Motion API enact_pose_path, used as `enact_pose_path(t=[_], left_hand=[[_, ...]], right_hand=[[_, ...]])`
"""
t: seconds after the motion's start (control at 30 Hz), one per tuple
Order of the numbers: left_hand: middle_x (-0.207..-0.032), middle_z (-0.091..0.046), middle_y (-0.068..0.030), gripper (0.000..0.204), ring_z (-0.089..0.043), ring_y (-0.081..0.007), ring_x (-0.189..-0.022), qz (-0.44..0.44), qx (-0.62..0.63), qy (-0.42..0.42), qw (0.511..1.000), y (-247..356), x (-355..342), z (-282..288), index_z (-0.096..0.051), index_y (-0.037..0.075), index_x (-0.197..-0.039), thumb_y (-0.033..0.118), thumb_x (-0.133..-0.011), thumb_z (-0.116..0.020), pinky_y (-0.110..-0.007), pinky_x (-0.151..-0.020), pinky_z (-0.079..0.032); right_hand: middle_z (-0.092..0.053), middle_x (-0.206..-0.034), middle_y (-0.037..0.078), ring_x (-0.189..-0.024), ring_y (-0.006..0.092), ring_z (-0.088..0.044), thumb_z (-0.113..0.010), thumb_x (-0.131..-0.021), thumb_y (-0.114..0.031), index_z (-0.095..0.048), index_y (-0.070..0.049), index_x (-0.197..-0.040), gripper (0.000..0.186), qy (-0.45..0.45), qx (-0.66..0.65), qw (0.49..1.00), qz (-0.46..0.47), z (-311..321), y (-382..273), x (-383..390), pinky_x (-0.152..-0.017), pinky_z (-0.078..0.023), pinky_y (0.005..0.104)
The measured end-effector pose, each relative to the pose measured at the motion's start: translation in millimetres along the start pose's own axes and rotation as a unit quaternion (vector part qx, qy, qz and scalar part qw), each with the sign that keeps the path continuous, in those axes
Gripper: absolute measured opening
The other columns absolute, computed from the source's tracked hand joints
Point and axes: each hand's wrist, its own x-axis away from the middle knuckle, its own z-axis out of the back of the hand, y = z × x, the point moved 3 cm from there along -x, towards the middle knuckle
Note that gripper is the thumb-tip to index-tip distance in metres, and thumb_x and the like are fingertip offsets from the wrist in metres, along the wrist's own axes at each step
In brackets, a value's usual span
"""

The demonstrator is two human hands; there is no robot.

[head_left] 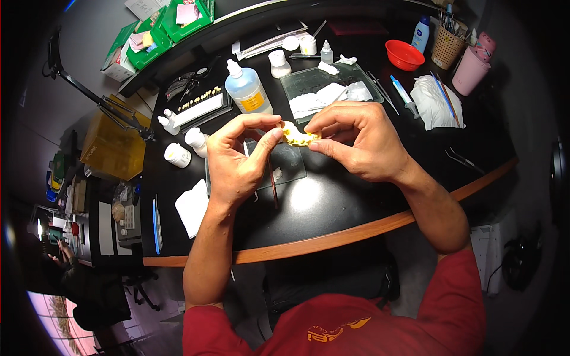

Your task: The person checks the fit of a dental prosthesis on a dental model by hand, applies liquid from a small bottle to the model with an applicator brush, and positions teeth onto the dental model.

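Note:
Both of my hands hold a small yellow curved piece (pixel 298 136), shaped like a dental arch, above the black table (pixel 332 207). My left hand (pixel 237 157) pinches its left end between thumb and forefinger. My right hand (pixel 356 139) grips its right end with curled fingers. Under the hands lies a glass slab (pixel 291 163) with a thin brush (pixel 273 187) resting on it.
A clear bottle with a yellow label (pixel 248 89), small white jars (pixel 178 155), a second glass plate with white tissue (pixel 326 89), a red bowl (pixel 404 54), a pink cup (pixel 470 71), a woven tool basket (pixel 446 46), a syringe (pixel 402 95) and folded tissues (pixel 193 207) surround the hands. Green bins (pixel 166 29) stand at the back left.

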Motion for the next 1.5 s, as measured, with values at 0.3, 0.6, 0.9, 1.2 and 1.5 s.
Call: enact_pose_path(t=[0.3, 0.6, 0.9, 1.2, 1.5], left_hand=[[-0.106, -0.078, -0.0124, 0.019, -0.074, -0.0163, -0.099, -0.017, -0.003, 0.003, 1.000, 2.9, 0.8, 3.2, -0.073, -0.004, -0.112, -0.003, -0.093, -0.077, -0.030, -0.094, -0.057], [-0.105, -0.079, -0.0128, 0.018, -0.075, -0.0156, -0.097, -0.023, 0.037, 0.027, 0.999, 4.5, -0.4, 4.2, -0.074, -0.003, -0.112, -0.004, -0.093, -0.076, -0.029, -0.092, -0.058], [-0.104, -0.078, -0.0134, 0.017, -0.075, -0.0163, -0.098, -0.021, 0.045, 0.029, 0.998, 4.5, 0.7, 3.7, -0.074, -0.005, -0.109, -0.007, -0.092, -0.076, -0.028, -0.090, -0.059], [-0.108, -0.077, -0.0153, 0.023, -0.075, -0.0181, -0.101, -0.010, 0.067, 0.030, 0.997, 6.0, -0.7, 0.7, -0.070, -0.005, -0.118, -0.006, -0.095, -0.073, -0.031, -0.095, -0.059], [-0.111, -0.076, -0.0181, 0.025, -0.074, -0.0209, -0.102, 0.029, 0.111, 0.015, 0.993, 1.1, -0.4, 1.3, -0.068, -0.004, -0.123, -0.002, -0.098, -0.071, -0.034, -0.097, -0.059]], right_hand=[[-0.075, -0.103, 0.013, -0.091, 0.0184, -0.076, -0.078, -0.084, 0.005, -0.078, 0.001, -0.102, 0.018, 0.052, -0.001, 0.997, 0.053, 0.0, -3.5, -1.1, -0.079, -0.066, 0.0302], [-0.075, -0.105, 0.011, -0.091, 0.0170, -0.076, -0.078, -0.080, 0.007, -0.078, -0.001, -0.102, 0.023, 0.073, 0.057, 0.988, 0.121, 0.3, -7.1, -0.5, -0.074, -0.066, 0.0281], [-0.075, -0.105, 0.010, -0.088, 0.0162, -0.075, -0.078, -0.079, 0.008, -0.079, -0.002, -0.100, 0.023, 0.079, 0.077, 0.985, 0.136, 0.3, -8.7, -0.8, -0.071, -0.064, 0.0250], [-0.075, -0.103, 0.011, -0.087, 0.0176, -0.076, -0.077, -0.078, 0.008, -0.077, -0.001, -0.101, 0.024, 0.081, 0.087, 0.980, 0.160, -0.7, -11.4, 0.0, -0.071, -0.064, 0.0263], [-0.075, -0.099, 0.011, -0.084, 0.0178, -0.075, -0.078, -0.078, 0.006, -0.077, -0.001, -0.100, 0.024, 0.089, 0.108, 0.975, 0.172, 0.8, -13.9, 0.2, -0.068, -0.064, 0.0263]])
